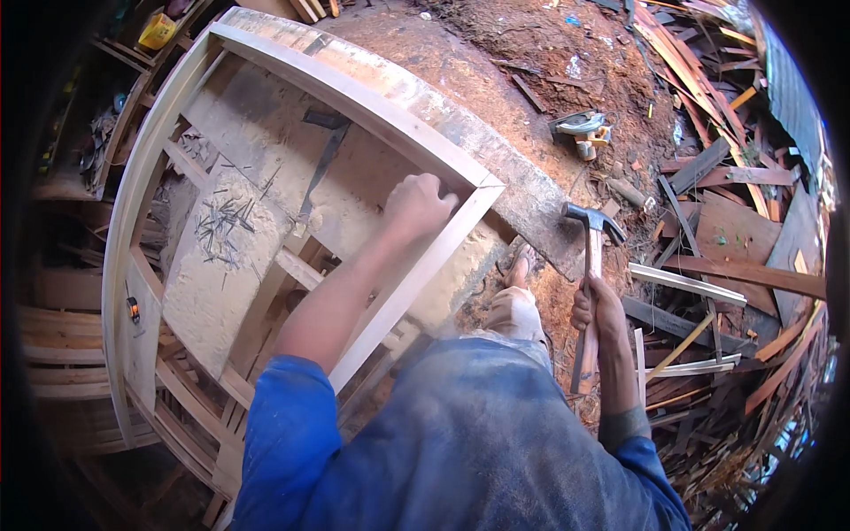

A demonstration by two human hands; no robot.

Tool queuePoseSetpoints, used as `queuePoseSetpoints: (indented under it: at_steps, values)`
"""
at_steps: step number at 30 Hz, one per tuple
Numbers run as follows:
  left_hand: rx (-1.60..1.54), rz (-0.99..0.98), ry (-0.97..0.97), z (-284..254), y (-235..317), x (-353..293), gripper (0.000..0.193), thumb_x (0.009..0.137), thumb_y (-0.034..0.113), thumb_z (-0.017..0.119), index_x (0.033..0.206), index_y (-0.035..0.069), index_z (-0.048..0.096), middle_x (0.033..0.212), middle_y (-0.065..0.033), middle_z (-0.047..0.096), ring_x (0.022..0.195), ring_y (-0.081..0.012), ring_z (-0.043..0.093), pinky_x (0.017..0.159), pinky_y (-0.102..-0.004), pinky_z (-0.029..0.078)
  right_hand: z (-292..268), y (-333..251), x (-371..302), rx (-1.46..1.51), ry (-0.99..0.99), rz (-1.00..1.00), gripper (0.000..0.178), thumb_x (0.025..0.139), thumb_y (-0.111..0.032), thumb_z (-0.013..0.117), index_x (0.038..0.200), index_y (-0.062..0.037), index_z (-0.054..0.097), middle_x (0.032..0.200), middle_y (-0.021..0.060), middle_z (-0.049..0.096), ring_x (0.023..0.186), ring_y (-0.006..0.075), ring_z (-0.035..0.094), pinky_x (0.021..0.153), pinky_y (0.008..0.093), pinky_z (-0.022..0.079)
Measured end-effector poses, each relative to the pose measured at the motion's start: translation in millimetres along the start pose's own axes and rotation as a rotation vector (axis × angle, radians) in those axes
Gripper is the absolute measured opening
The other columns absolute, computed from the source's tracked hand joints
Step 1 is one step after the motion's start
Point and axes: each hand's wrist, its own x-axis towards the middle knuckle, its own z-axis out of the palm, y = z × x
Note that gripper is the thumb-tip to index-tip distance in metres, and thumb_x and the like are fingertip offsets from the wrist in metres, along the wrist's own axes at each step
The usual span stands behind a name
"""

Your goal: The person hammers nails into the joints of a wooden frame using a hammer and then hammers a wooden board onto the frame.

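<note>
A pale wooden frame (341,81) lies on the sawdust-covered bench, its near right corner close to my body. Inside that corner is my left hand (418,211), its fingers curled against the wood. Whatever they pinch is hidden from view. Off to the right, my right hand (598,311) wraps around the wooden handle of a claw hammer (595,252), which is held upright with its dark metal head away from me. The hammer is apart from the frame. Several loose nails (226,221) lie heaped on a dusty board within the frame.
A tool with a dark handle and long flat blade (323,168) rests inside the frame. A small orange and black object (133,309) lies at left. Beyond the bench, a grey and tan tool (583,131) sits on the reddish ground. Scrap boards (739,239) pile up at right.
</note>
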Motion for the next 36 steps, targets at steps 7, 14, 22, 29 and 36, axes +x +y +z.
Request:
queuePoseSetpoints:
  at_steps: [7,14,22,29,36]
  values:
    - [0.318,0.723,0.655,-75,-17,72,0.039,0.102,0.037,0.052,0.087,0.009,0.075,0.092,-0.0104,0.074,0.099,-0.0262,0.066,0.095,-0.0500,0.042,-4,65,-35,0.677,0.311,-0.222,0.029,0.110,-0.035,0.042,0.098,-0.0094,0.044,0.072,0.0003,0.044,0.056,0.0104,0.044,0.049,0.0286,0.043]
    - [0.357,0.620,0.411,-37,-23,91,0.040,0.103,0.040,0.047,0.105,0.013,0.076,0.104,-0.0088,0.071,0.110,-0.0271,0.062,0.110,-0.0556,0.030,216,80,-54,0.392,-0.060,-0.013,0.026,0.109,-0.032,0.047,0.100,-0.0075,0.044,0.073,0.0014,0.046,0.058,0.0110,0.044,0.055,0.0279,0.046]
    - [-0.070,0.577,0.715,-77,-115,24,0.011,0.087,0.006,0.067,0.097,0.006,0.063,0.092,-0.0118,0.060,0.092,-0.0309,0.061,0.082,-0.0467,0.049,95,91,-35,0.154,0.004,0.047,0.028,0.104,-0.038,0.056,0.102,-0.0099,0.051,0.068,0.0001,0.048,0.048,0.0095,0.044,0.042,0.0253,0.039]
    - [0.164,0.805,0.135,-28,-154,-25,0.017,0.085,0.006,0.071,0.101,0.003,0.069,0.109,-0.0151,0.062,0.102,-0.0332,0.060,0.086,-0.0427,0.053,77,88,-29,0.106,-0.036,0.056,0.031,0.103,-0.040,0.058,0.101,-0.0102,0.051,0.068,0.0006,0.049,0.047,0.0112,0.045,0.044,0.0270,0.041]
    - [0.372,0.871,0.044,-18,-134,-7,0.009,0.085,0.006,0.066,0.094,0.004,0.066,0.101,-0.0148,0.058,0.099,-0.0344,0.061,0.083,-0.0468,0.052,76,94,-26,0.175,-0.035,-0.033,0.027,0.105,-0.036,0.056,0.101,-0.0105,0.050,0.069,0.0000,0.050,0.048,0.0099,0.045,0.045,0.0261,0.042]
